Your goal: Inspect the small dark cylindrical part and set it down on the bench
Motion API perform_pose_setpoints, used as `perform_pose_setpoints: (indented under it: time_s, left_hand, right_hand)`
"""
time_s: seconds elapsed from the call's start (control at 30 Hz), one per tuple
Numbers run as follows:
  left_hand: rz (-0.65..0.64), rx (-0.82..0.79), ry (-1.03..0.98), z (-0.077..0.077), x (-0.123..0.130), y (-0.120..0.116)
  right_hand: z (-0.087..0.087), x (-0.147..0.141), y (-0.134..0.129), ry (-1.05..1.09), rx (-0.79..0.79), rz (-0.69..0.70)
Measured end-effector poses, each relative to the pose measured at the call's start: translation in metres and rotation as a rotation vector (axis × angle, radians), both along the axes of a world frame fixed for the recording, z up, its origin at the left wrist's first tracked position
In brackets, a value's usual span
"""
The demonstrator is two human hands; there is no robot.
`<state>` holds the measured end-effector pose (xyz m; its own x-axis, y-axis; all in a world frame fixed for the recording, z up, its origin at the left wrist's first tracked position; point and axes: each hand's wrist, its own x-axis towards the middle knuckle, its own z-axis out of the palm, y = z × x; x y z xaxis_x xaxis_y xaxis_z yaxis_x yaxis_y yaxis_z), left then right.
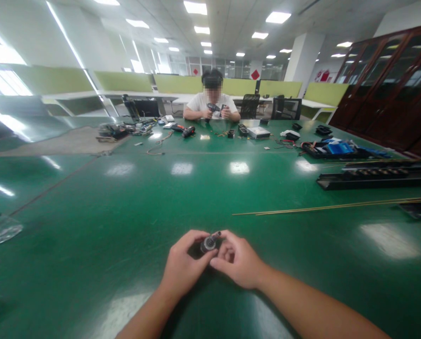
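Just above the green table, a small dark metal part (208, 244) with a round ringed body and a thin shaft sits between my two hands. Its exact kind is too small to make out. My left hand (184, 261) grips the round body between thumb and fingers. My right hand (240, 259) is closed, its index finger at the shaft's upper tip and its thumb close to the lower side. The curled right fingers partly hide behind the thumb.
Thin brass-coloured rods (302, 210) and a black metal channel (373, 180) lie to the right. A clear plastic item (2, 229) is at the left edge. Across the table (143, 188), a person (192, 109) holds a power drill, with tools and small parts scattered in front.
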<state>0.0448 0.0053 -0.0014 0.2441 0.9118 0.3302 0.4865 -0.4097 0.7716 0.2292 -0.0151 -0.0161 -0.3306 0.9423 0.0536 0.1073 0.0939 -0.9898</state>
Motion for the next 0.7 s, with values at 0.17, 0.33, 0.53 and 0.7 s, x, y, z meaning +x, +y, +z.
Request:
perform_pose_setpoints:
  time_s: [0.17, 0.33, 0.53, 0.7]
  left_hand:
    - [-0.058, 0.029, -0.006, 0.0039, -0.0009, -0.0007]
    - [-0.127, 0.038, 0.000, 0.0041, -0.0012, -0.0004]
    - [-0.149, 0.038, 0.005, 0.0019, -0.0020, -0.0004]
    - [-0.059, -0.078, -0.053, -0.0046, -0.0037, 0.0007]
  right_hand:
    - [-0.0003, 0.0007, 0.0006, 0.051, 0.032, -0.061]
    - [-0.0046, 0.0013, 0.0016, 0.072, 0.052, -0.162]
    - [-0.0030, 0.0015, 0.0021, 0.053, 0.041, -0.174]
    - [-0.0037, 0.0023, 0.0038, 0.033, -0.004, -0.182]
